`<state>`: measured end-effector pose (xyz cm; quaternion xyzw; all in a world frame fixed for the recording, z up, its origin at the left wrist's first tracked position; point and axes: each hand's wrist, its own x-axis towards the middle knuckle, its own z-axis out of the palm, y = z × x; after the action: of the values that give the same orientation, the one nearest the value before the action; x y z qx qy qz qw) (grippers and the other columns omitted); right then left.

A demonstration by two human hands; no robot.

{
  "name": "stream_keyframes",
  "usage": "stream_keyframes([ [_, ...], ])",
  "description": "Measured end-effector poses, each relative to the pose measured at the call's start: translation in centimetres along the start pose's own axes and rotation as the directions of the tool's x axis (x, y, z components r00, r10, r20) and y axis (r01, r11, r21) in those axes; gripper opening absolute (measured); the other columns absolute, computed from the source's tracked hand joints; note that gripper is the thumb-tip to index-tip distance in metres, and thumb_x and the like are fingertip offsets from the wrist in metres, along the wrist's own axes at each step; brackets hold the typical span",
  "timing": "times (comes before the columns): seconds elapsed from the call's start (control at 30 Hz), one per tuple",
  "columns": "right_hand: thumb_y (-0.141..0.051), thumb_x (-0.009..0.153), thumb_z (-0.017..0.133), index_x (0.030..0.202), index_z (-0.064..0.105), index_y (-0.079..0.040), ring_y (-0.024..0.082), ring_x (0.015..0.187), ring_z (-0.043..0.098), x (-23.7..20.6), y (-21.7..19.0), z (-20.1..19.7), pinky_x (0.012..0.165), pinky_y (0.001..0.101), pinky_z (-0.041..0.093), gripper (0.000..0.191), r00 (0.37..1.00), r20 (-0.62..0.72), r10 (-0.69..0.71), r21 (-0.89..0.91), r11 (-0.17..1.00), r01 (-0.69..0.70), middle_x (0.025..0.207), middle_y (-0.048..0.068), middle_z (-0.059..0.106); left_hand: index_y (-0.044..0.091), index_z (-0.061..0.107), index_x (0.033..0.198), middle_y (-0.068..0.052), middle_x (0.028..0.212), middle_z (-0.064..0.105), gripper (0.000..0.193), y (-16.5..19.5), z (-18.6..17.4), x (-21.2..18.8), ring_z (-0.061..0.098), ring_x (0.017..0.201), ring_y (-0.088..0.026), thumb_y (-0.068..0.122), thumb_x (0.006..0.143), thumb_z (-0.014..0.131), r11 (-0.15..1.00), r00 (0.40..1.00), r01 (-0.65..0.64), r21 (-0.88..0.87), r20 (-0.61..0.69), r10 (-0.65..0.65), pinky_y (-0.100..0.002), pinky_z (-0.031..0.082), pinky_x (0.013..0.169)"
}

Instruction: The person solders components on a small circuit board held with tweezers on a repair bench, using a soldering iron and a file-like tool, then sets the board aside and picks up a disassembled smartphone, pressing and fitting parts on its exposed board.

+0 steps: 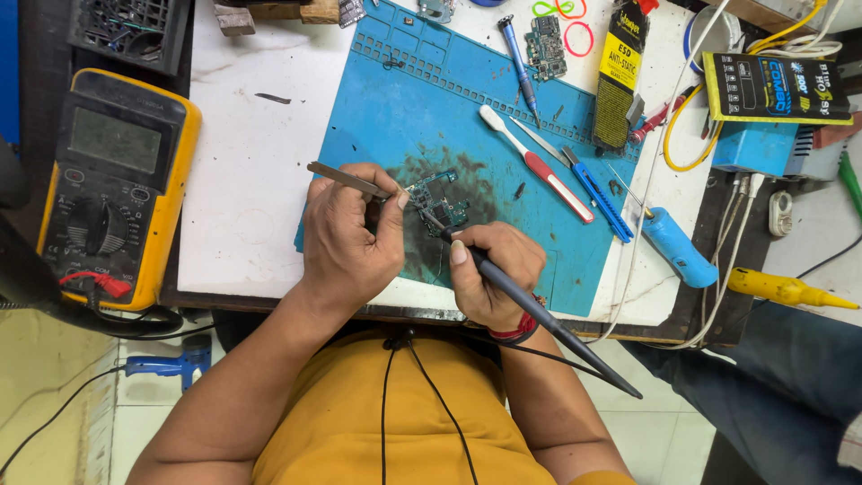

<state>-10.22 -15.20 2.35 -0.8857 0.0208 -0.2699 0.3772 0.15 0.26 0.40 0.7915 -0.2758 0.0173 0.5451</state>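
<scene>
Green circuit board, between left hand, right hand

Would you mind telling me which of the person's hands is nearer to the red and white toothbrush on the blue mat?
Right. The right hand holds the soldering iron just below the toothbrush; the left hand, holding tweezers, sits farther left beyond the circuit board.

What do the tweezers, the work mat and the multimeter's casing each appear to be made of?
Tweezers: likely bare metal, thin with a dull grey sheen. Work mat: probably silicone or rubber, matte blue with moulded compartments and dark scorch stains. Multimeter: seemingly dark hard plastic inside a smooth yellow, perhaps rubbery, sleeve.
</scene>
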Motion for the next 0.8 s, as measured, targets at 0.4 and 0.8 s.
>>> stream_keyframes([
  [0.4, -0.007, 0.095, 0.067, 0.091, 0.063, -0.002, 0.023, 0.061, 0.06, -0.03, -0.06, -0.08, 0.059, 0.0331, 0.045, 0.007, 1.0, -0.003, 0.008, -0.011, 1.0, -0.008, 0.076, 0.01, 0.065, 0.007, 0.058, 0.1, -0.001, 0.085, 0.064, 0.017, 0.09, 0.04, 0.02, 0.057, 0.07, -0.016, 0.002, 0.094, 0.074, 1.0, 1.0, -0.005, 0.001, -0.004, 0.005, -0.037, 0.04, 0.083],
  [0.8, -0.006, 0.095, 0.067, 0.091, 0.063, -0.002, 0.022, 0.06, 0.061, -0.03, -0.03, -0.09, 0.058, 0.033, 0.046, 0.006, 1.0, 0.012, 0.006, 0.003, 1.0, -0.006, 0.077, 0.01, 0.067, 0.008, 0.058, 0.101, 0.0, 0.084, 0.064, 0.018, 0.08, 0.0, 0.03, 0.058, 0.07, -0.016, 0.003, 0.094, 0.073, 1.0, 1.0, 0.003, 0.001, -0.002, -0.003, -0.036, 0.04, 0.083],
])
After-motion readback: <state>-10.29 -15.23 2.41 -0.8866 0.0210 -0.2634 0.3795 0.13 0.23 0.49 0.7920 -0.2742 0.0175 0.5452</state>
